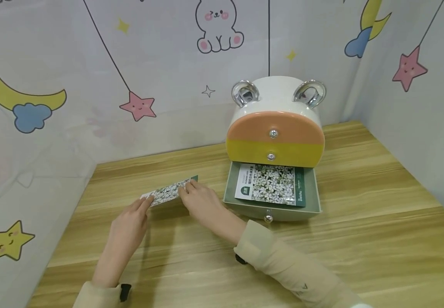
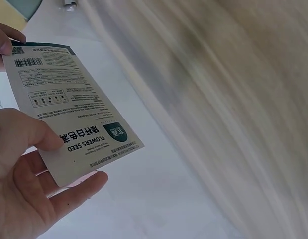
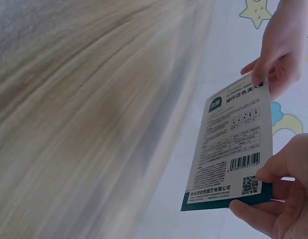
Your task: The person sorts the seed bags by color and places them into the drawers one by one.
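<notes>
Between both hands, above the wooden table, is a flower seed packet with white blossoms on its front. My left hand pinches the white end, thumb on the printed back in the left wrist view. The right hand pinches the green-edged end, beside the QR code on the packet's back. To the right, a second flower seed packet lies face up in the pulled-out green bottom drawer of a small cabinet.
The cabinet has an orange drawer and a yellow drawer, both closed, with silver knobs and two chrome rings on top. Its back is near the cartoon-printed wall. The wooden table stretches in front and to the right.
</notes>
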A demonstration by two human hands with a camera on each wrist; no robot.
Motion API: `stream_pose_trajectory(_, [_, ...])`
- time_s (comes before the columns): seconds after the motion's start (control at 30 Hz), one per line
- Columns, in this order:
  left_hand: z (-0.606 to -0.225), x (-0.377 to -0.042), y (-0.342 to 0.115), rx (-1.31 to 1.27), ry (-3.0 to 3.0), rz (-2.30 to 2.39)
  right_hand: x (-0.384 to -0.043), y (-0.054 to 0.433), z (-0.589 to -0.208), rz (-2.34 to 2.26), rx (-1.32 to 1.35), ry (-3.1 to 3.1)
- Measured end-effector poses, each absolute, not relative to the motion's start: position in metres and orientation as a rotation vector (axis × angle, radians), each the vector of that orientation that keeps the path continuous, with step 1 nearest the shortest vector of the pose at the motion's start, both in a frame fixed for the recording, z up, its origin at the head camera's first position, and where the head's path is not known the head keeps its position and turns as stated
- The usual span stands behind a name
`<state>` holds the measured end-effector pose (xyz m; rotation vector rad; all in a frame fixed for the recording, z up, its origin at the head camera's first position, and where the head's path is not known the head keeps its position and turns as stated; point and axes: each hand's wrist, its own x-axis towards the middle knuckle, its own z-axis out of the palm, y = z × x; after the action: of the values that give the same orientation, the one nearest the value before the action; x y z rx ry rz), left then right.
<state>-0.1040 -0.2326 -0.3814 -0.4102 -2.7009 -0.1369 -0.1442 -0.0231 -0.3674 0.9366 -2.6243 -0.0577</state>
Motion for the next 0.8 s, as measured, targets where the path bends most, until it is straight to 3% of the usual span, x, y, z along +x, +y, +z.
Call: stream_pose_trajectory(0.8, [-0.370, -0.067, -0.208, -0.423, -2.565, -0.234, -0.105, 0.010, -0.348, 0.107, 0.902, -2.568])
